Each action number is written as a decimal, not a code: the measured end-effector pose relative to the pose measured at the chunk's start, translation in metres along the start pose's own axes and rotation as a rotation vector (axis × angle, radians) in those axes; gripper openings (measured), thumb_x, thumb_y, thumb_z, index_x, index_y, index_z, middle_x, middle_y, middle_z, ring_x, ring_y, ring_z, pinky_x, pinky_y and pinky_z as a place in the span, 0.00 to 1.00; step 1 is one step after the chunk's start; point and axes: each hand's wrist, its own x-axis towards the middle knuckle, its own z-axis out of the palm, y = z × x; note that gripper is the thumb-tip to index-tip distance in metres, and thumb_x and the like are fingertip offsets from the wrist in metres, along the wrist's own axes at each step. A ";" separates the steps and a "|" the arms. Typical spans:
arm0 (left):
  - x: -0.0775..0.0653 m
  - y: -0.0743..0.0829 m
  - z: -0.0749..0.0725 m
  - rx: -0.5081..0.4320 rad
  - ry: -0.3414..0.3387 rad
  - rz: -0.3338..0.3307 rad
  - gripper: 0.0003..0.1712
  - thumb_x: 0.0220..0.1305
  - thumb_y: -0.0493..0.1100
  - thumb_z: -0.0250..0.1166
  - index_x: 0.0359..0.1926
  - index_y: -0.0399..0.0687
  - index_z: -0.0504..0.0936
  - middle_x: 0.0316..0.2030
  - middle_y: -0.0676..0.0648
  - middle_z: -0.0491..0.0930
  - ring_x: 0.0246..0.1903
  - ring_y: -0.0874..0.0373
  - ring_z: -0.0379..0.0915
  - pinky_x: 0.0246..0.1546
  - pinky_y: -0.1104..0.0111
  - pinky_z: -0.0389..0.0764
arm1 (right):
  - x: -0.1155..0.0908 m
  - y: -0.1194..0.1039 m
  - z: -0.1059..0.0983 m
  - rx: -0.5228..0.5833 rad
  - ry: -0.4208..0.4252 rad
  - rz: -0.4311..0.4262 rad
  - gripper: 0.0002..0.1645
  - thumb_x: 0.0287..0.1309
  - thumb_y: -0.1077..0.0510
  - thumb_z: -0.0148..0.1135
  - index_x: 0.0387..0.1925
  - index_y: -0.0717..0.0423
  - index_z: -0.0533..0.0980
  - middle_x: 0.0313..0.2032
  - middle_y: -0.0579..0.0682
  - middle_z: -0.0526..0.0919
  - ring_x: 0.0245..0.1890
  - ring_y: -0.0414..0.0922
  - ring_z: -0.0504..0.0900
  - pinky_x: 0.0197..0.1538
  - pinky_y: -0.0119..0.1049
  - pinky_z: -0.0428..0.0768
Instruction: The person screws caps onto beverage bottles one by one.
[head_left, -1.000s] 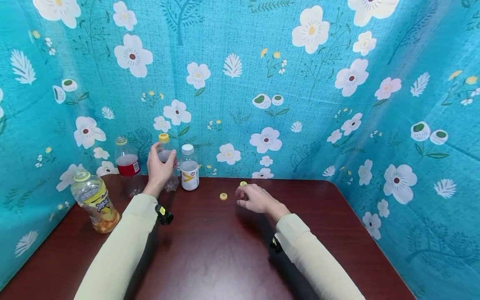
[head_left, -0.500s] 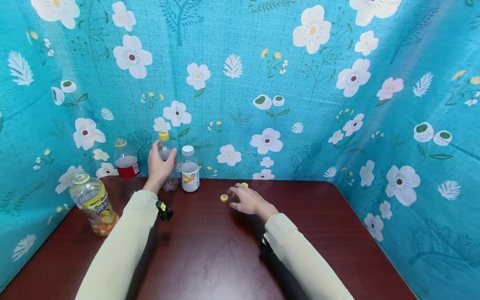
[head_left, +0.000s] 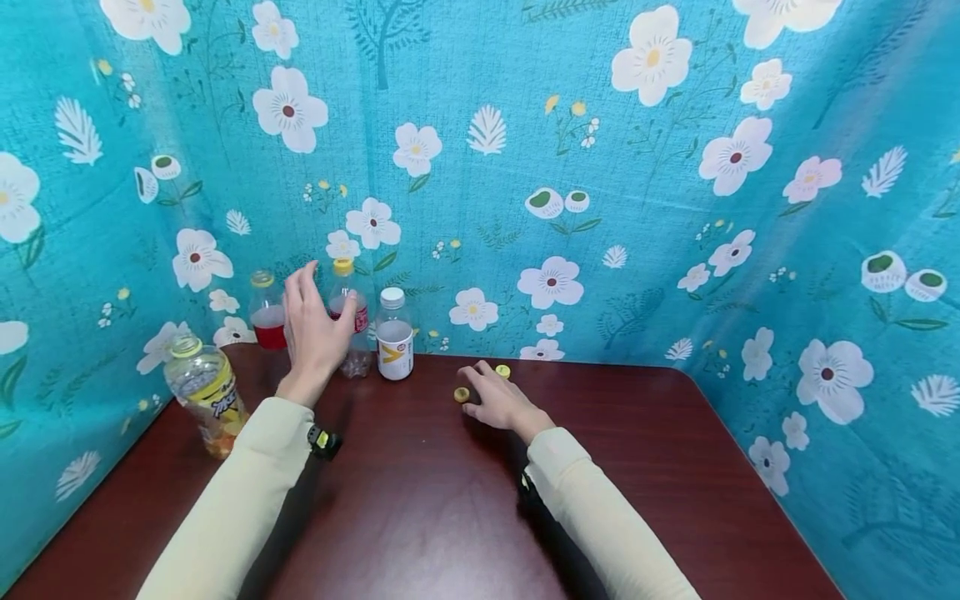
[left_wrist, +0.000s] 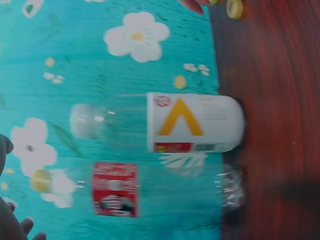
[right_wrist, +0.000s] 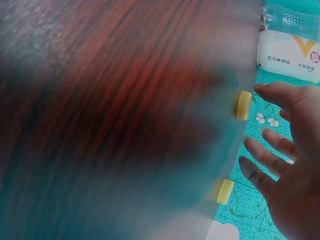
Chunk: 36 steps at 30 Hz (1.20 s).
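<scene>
In the head view my left hand (head_left: pixel 318 337) is spread beside a clear plastic bottle (head_left: pixel 360 318) with a red label and yellow cap. The left wrist view shows the fingertips (left_wrist: pixel 25 225) apart from this bottle (left_wrist: pixel 115 190), which stands upright. Right of it is a white-capped bottle (head_left: pixel 394 346) with a white label and yellow V. My right hand (head_left: pixel 498 402) hovers low over the table by two yellow bottle caps, a nearer cap (head_left: pixel 461 395) and a farther cap (head_left: pixel 502 372). In the right wrist view its thumb and fingers (right_wrist: pixel 265 156) are extended and hold nothing.
A second red-labelled bottle (head_left: pixel 268 327) stands behind the left hand, partly hidden. A wide bottle with a yellow label (head_left: pixel 213 398) is at the table's left, its base partly behind the left sleeve. Flowered turquoise cloth (head_left: pixel 480 167) borders the dark table (head_left: pixel 420 500) at back and sides.
My left hand has let go of the red-labelled bottle and spread its fingers, moving slightly left of it. My right hand has moved left toward the nearer cap. The head view has shifted slightly.
</scene>
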 end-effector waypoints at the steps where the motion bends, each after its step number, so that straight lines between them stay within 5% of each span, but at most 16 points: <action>1: 0.000 0.003 -0.006 0.011 0.039 0.022 0.39 0.59 0.56 0.62 0.67 0.47 0.60 0.61 0.42 0.62 0.60 0.47 0.58 0.58 0.51 0.63 | 0.001 0.000 0.001 0.003 0.000 0.000 0.35 0.57 0.49 0.63 0.65 0.45 0.63 0.57 0.47 0.66 0.47 0.44 0.73 0.48 0.44 0.76; 4: -0.001 0.007 -0.020 0.046 0.118 0.053 0.40 0.57 0.58 0.63 0.66 0.47 0.62 0.59 0.41 0.63 0.58 0.45 0.57 0.56 0.50 0.61 | 0.005 0.000 0.004 0.011 -0.001 0.011 0.36 0.57 0.48 0.64 0.65 0.44 0.62 0.58 0.47 0.65 0.49 0.44 0.73 0.49 0.43 0.76; 8: 0.000 0.001 -0.032 0.072 0.168 0.018 0.45 0.54 0.60 0.65 0.68 0.50 0.58 0.61 0.43 0.60 0.60 0.46 0.51 0.57 0.51 0.57 | 0.012 -0.002 0.009 0.007 -0.008 0.029 0.38 0.56 0.47 0.63 0.66 0.43 0.60 0.60 0.49 0.63 0.51 0.45 0.73 0.50 0.43 0.76; 19: 0.002 -0.037 -0.029 0.053 0.047 -0.397 0.57 0.55 0.69 0.58 0.73 0.59 0.35 0.71 0.47 0.39 0.69 0.48 0.35 0.65 0.47 0.47 | 0.022 -0.005 0.015 0.004 -0.020 0.042 0.36 0.57 0.47 0.63 0.65 0.49 0.64 0.55 0.53 0.66 0.43 0.44 0.75 0.49 0.42 0.76; 25: 0.007 -0.060 -0.023 0.030 -0.002 -0.551 0.54 0.58 0.67 0.56 0.73 0.57 0.34 0.72 0.43 0.38 0.69 0.43 0.38 0.65 0.47 0.49 | 0.025 -0.006 0.016 -0.018 -0.032 0.006 0.32 0.58 0.48 0.63 0.63 0.46 0.68 0.53 0.52 0.68 0.47 0.45 0.74 0.51 0.42 0.75; 32: 0.008 -0.064 -0.019 0.021 -0.026 -0.519 0.42 0.64 0.60 0.54 0.72 0.51 0.48 0.66 0.37 0.54 0.63 0.41 0.56 0.61 0.48 0.58 | 0.024 -0.002 0.018 -0.017 -0.007 -0.044 0.23 0.59 0.51 0.62 0.57 0.48 0.74 0.52 0.49 0.71 0.52 0.44 0.73 0.56 0.41 0.72; 36: 0.007 -0.054 -0.021 -0.001 -0.032 -0.474 0.40 0.64 0.60 0.54 0.70 0.50 0.51 0.64 0.37 0.57 0.63 0.41 0.56 0.62 0.50 0.58 | 0.024 0.000 0.019 -0.009 0.001 -0.076 0.21 0.60 0.53 0.61 0.55 0.50 0.76 0.51 0.47 0.73 0.51 0.43 0.73 0.56 0.40 0.72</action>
